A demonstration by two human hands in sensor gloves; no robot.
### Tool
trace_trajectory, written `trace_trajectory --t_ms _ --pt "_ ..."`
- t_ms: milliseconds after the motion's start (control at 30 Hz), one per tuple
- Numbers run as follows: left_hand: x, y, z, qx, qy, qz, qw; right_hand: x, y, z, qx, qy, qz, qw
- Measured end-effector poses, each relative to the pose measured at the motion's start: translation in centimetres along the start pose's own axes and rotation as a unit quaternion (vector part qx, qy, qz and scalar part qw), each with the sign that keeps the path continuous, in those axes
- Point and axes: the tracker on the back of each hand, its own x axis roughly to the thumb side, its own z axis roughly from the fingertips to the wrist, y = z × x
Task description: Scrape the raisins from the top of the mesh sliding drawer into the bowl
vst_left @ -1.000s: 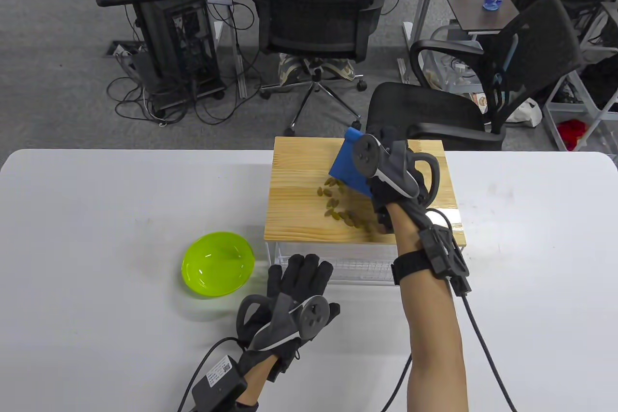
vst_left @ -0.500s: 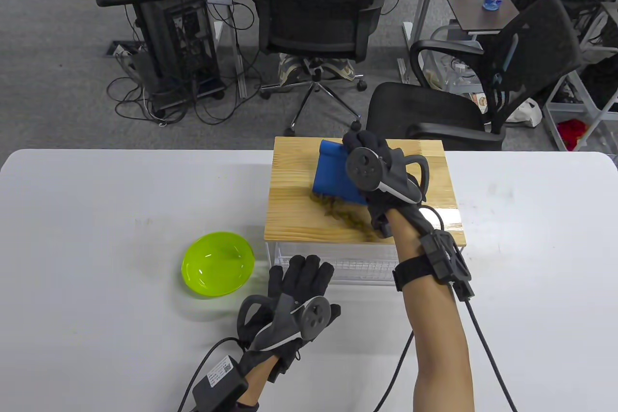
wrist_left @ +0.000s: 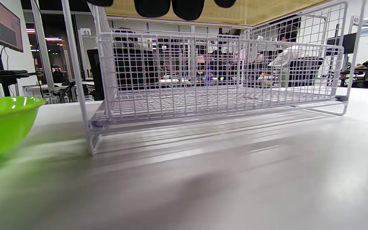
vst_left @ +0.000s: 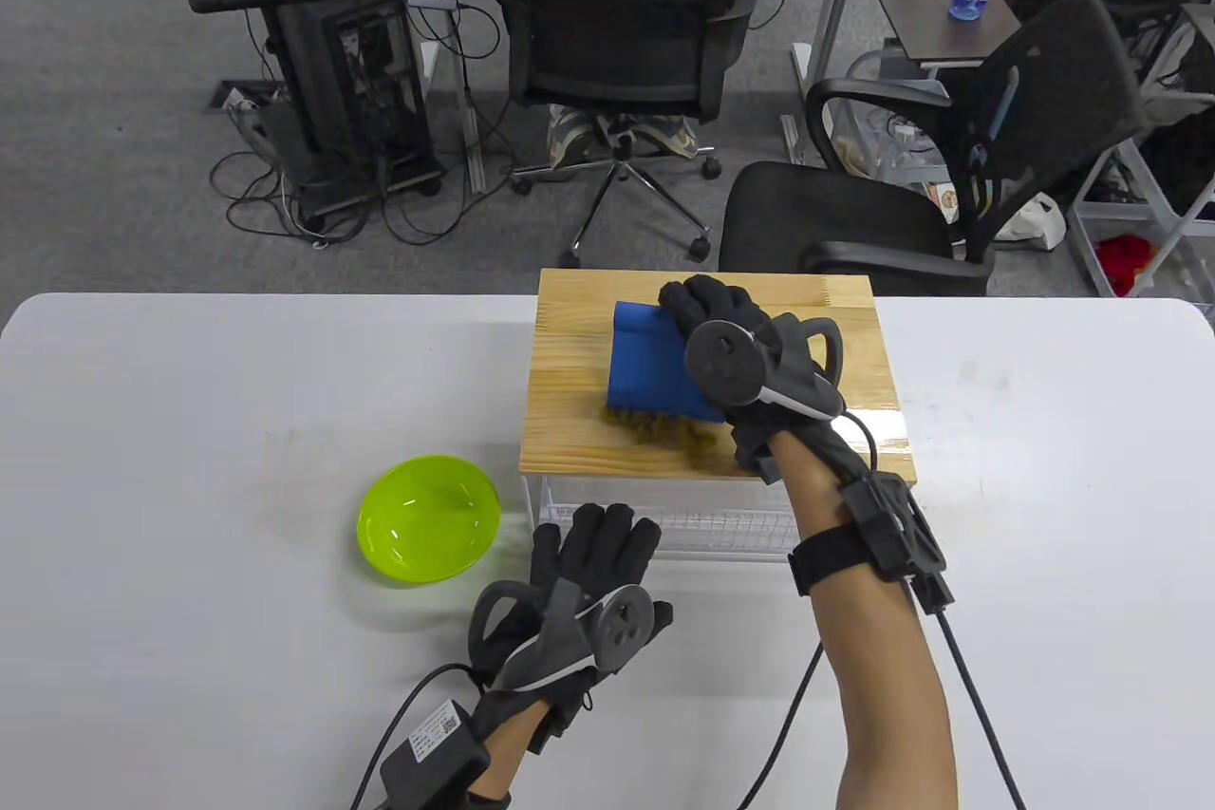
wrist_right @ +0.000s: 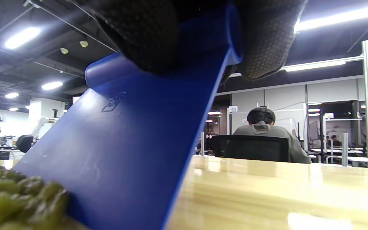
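A white mesh sliding drawer [vst_left: 664, 520] [wrist_left: 203, 83] stands on the table under a wooden top [vst_left: 570, 373] [wrist_right: 267, 198]. My right hand [vst_left: 721, 316] grips the handle of a blue scraper [vst_left: 650, 364] [wrist_right: 123, 143], whose edge rests on the wood. Greenish raisins [vst_left: 664, 430] [wrist_right: 14, 198] lie bunched along the blade, near the front edge of the top. A lime green bowl [vst_left: 429, 518] [wrist_left: 2, 124] sits on the table left of the drawer. My left hand [vst_left: 588, 563] lies flat on the table with fingers spread, just in front of the drawer, touching nothing else.
The white table [vst_left: 190, 430] stretches left and right of the drawer. Office chairs [vst_left: 617, 22] and desks stand beyond its far edge. A person [wrist_right: 264, 131] sits with their back to me in the right wrist view. Cables trail from both wrists.
My right hand has drawn the scraper leftward and toward me across the wooden top, gathering the scattered raisins into a pile near the front edge. My left hand has barely moved.
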Motion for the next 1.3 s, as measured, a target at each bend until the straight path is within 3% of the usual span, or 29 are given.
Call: trace_trajectory --t_ms 967,1133,1300 --pt "0.5 -0.1 0.0 -0.002 -0.007 0.000 1.000 0.7 -0.7 2.1 -0.021 -0.041 -0.010 0.999" --pt "0.5 -0.2 0.0 -0.004 -0.007 0.000 1.000 -0.1 -2.3 3.8 -0.104 -0.009 0.022 0.994" --pt "0.4 0.1 0.2 0.018 -0.010 0.018 1.000 -1.3 -4.3 8.1 -0.170 0.009 -0.005 0.985"
